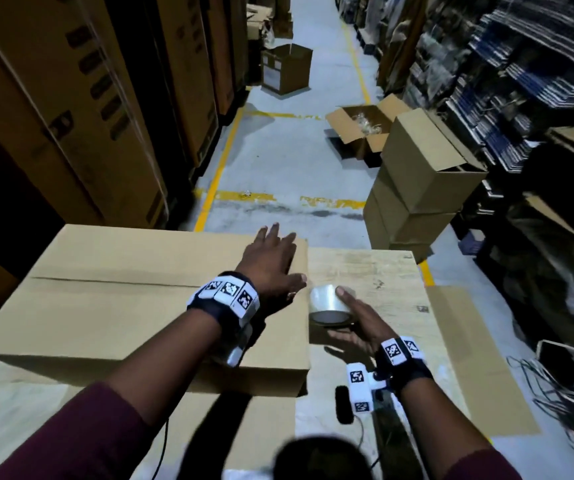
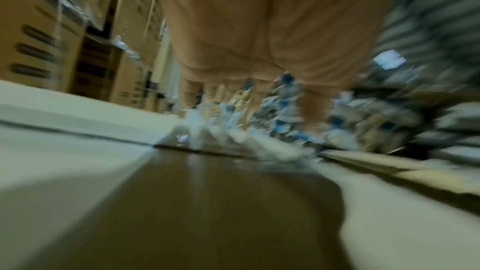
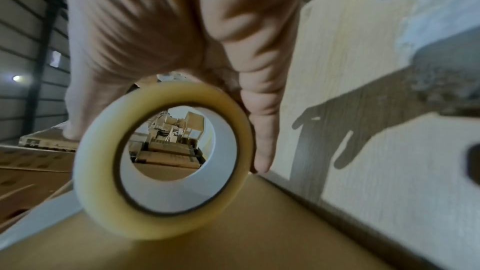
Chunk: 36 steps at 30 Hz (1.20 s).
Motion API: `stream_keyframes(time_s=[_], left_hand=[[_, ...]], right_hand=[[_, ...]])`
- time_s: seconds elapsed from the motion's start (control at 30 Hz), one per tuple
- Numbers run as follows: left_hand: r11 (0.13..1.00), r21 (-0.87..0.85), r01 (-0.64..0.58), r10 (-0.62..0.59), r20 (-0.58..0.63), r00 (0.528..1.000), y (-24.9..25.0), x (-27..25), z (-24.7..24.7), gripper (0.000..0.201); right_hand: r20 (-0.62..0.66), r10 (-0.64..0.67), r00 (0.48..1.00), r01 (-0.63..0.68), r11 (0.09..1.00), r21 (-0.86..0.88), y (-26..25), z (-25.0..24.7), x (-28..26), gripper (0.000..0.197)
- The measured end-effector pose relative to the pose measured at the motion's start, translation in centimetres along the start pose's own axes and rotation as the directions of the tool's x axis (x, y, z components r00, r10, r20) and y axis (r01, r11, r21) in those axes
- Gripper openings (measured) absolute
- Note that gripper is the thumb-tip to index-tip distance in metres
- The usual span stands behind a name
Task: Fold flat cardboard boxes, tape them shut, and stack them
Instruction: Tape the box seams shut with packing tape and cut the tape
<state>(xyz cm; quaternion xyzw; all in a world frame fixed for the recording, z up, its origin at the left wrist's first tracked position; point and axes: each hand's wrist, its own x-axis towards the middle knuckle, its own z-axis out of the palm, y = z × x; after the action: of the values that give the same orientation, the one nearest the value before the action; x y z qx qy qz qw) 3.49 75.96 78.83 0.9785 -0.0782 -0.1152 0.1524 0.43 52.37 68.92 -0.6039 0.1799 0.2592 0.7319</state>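
A folded cardboard box (image 1: 122, 306) lies on the wooden table (image 1: 375, 271), its top flaps meeting in a seam (image 1: 105, 281). My left hand (image 1: 271, 258) rests flat on the box's right end, fingers straight and spread. Just off that end, my right hand (image 1: 347, 313) grips a roll of clear tape (image 1: 327, 304) between thumb and fingers, close to the box's side. In the right wrist view the roll (image 3: 96, 171) faces the camera with the thumb (image 3: 262, 130) alongside it. The left wrist view is blurred, with the palm (image 2: 259, 38) above the box top (image 2: 78, 161).
Closed boxes are stacked (image 1: 417, 188) on the floor beyond the table, with an open box (image 1: 361, 129) behind them and another (image 1: 287, 69) further down the aisle. Tall cartons (image 1: 71, 98) line the left, shelves (image 1: 520, 81) the right. Flat cardboard (image 1: 469, 358) lies right of the table.
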Motion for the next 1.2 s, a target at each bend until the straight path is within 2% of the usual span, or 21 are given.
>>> stream_keyframes(time_s=[0.07,0.17,0.2,0.3,0.33,0.47,0.57,0.6,0.63,0.67,0.7,0.77,0.8,0.87,0.9,0.93,1.0,1.07,1.13,1.2], left_hand=[[0.995,0.080,0.055,-0.063,0.107,0.992,0.3,1.8,0.1,0.116],[0.992,0.089,0.084,-0.092,0.093,0.991,0.1,2.7,0.5,0.120],[0.993,0.089,0.083,-0.091,0.084,0.992,0.0,2.6,0.4,0.120],[0.991,0.101,0.085,-0.095,0.101,0.990,-0.3,1.9,0.3,0.120],[0.991,0.098,0.089,-0.101,0.116,0.988,-0.3,1.6,0.4,0.119],[0.993,0.069,0.095,-0.103,0.123,0.987,-0.4,1.0,0.5,0.119],[0.992,0.078,0.098,-0.108,0.132,0.985,-0.1,0.9,0.5,0.120],[0.992,0.078,0.101,-0.111,0.133,0.985,-0.1,0.9,0.5,0.120],[0.992,0.077,0.102,-0.112,0.132,0.985,0.0,0.8,0.5,0.120],[0.992,0.078,0.099,-0.108,0.128,0.986,0.1,0.8,0.7,0.119],[0.993,0.080,0.091,-0.100,0.121,0.988,0.1,0.7,0.8,0.117],[0.995,0.087,0.049,-0.059,0.108,0.992,0.4,0.7,1.0,0.111],[0.996,0.090,0.025,-0.034,0.102,0.994,0.6,0.7,1.0,0.108],[0.995,0.094,-0.015,0.007,0.088,0.996,0.8,0.8,1.2,0.103],[0.995,0.094,-0.024,0.016,0.086,0.996,0.9,0.9,1.2,0.102],[0.995,0.095,-0.027,0.019,0.086,0.996,0.9,0.9,1.2,0.101],[0.994,0.103,-0.034,0.025,0.088,0.996,0.7,1.0,1.3,0.101],[0.994,0.107,-0.035,0.025,0.093,0.995,0.5,1.0,1.3,0.102],[0.993,0.114,-0.039,0.027,0.105,0.994,0.4,0.9,1.3,0.103],[0.991,0.126,-0.050,0.035,0.120,0.992,0.4,0.8,1.1,0.104]], right_hand=[[-0.008,-0.013,1.000,0.013,1.000,-0.003,0.4,0.2,0.1,0.063],[-0.093,-0.054,0.994,0.048,0.997,-0.064,1.0,0.5,0.8,0.045],[-0.111,-0.072,0.991,0.063,0.995,-0.077,1.2,1.0,0.9,0.050],[-0.214,-0.096,0.972,0.046,0.973,-0.227,3.6,1.5,2.0,0.097],[-0.244,-0.098,0.965,0.041,0.973,-0.227,4.3,1.6,2.0,0.100],[-0.192,-0.073,0.979,0.033,0.979,-0.202,4.2,1.3,1.4,0.101],[-0.077,-0.074,0.994,0.052,0.965,-0.257,3.7,-0.1,1.3,0.075],[-0.067,-0.073,0.995,0.053,0.962,-0.269,3.7,-0.7,1.1,0.071],[-0.118,-0.077,0.990,0.033,0.941,-0.338,4.5,-2.0,1.5,0.074],[-0.198,-0.096,0.975,0.000,0.900,-0.436,5.4,-3.6,1.6,0.073],[-0.316,-0.135,0.939,-0.057,0.846,-0.530,6.3,-5.4,1.6,0.065],[-0.538,-0.198,0.820,-0.271,0.692,-0.669,8.7,-9.1,1.1,0.052],[-0.614,-0.231,0.755,-0.391,0.593,-0.704,9.4,-10.2,-0.4,0.052],[-0.713,-0.251,0.655,-0.595,0.410,-0.691,11.3,-12.2,-2.1,0.056],[-0.742,-0.226,0.631,-0.646,0.376,-0.664,11.8,-12.8,-3.1,0.054],[-0.755,-0.184,0.629,-0.668,0.368,-0.646,12.3,-13.1,-3.5,0.048],[-0.728,-0.158,0.668,-0.639,0.381,-0.668,13.4,-13.7,-3.5,0.034],[-0.677,-0.132,0.724,-0.563,0.453,-0.691,13.3,-13.5,-3.3,0.028],[-0.650,-0.076,0.756,-0.477,0.617,-0.626,12.6,-12.5,-3.0,0.022],[-0.636,0.016,0.771,-0.325,0.869,-0.372,11.2,-10.3,-2.9,0.024]])
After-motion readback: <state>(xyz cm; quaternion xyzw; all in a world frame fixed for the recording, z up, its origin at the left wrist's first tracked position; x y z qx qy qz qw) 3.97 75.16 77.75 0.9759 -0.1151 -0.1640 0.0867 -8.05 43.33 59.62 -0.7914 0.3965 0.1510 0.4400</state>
